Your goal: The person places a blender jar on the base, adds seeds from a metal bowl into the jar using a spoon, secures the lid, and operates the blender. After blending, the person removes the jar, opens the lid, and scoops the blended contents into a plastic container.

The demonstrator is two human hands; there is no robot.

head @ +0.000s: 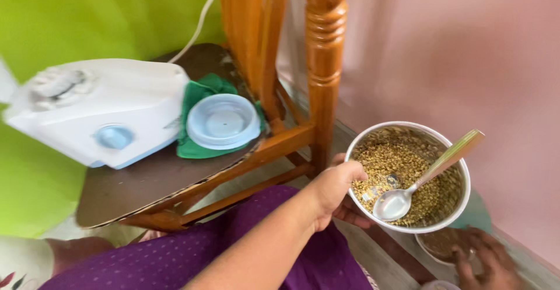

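The left hand (335, 194) grips a steel bowl (408, 176) at its near rim, thumb hooked over the edge and fingers curled underneath, holding the bowl up off the floor. The bowl is filled with small brownish-green seeds (402, 162), and a metal spoon (423, 179) lies in it, its scoop resting on the seeds and its handle leaning out over the far right rim. The right hand (490, 261) is low at the bottom right, fingers bent over the edge of a second, smaller bowl (443, 243) that sits just below the steel one; whether it pinches the rim or only rests on it cannot be told. The forearm crosses a lap covered in purple dotted cloth (245, 249). To the left stands a wooden chair (309, 74) with a dark seat. On the seat lie a white appliance (99, 109) with a pale blue knob, and beside it a pale blue round lid (223, 122) on a folded green cloth (201, 95). A white cord (198, 27) runs up the green wall behind.
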